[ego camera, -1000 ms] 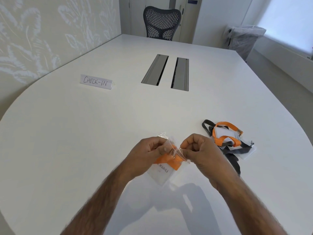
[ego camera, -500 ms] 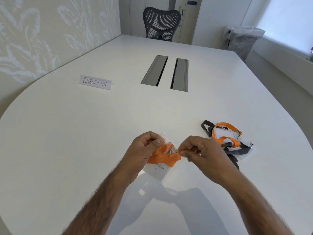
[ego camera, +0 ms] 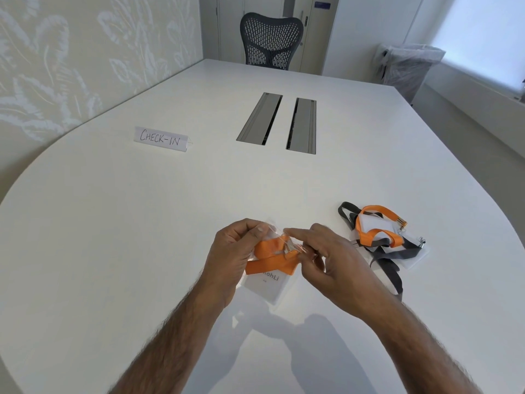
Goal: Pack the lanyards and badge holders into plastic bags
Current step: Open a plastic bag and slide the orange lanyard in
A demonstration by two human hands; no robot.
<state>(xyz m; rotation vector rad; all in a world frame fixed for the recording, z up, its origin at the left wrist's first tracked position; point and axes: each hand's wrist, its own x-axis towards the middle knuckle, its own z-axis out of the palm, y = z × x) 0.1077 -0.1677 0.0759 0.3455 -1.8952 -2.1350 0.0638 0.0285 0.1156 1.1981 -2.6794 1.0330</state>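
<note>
Remote view, head camera: over the white worktop point(ego camera: 113, 251), I see both hands meeting at a clear plastic bag point(ego camera: 273, 227). The left hand point(ego camera: 235, 257) is clamped on the bag's left side, fingers curled behind it and thumb pressed on the film near the top corner. Inside the bag, a folded orange lanyard point(ego camera: 270, 257) lies across the upper edge of a badge holder point(ego camera: 270, 287). The strap partly hides the printed letters on its white card.

The right hand point(ego camera: 326, 260) sits just right of the bag, with its index finger point(ego camera: 301, 233) stretched straight and touching the bag's top edge close to the left thumb. Its other fingers are curled at the bag's right edge, and I cannot tell whether they pinch the film.

Just beyond and to the right of the right hand lies a loose pile point(ego camera: 380, 243) on the worktop: a second orange strap, dark grey straps and clear holders, all tangled together. Well ahead of the left hand stands a folded card sign point(ego camera: 160, 138) lettered CHECK-IN. Farther ahead of both hands, two grey hatches point(ego camera: 301, 125) are set in the worktop, and a black mesh chair point(ego camera: 271, 41) stands at its far end.
</note>
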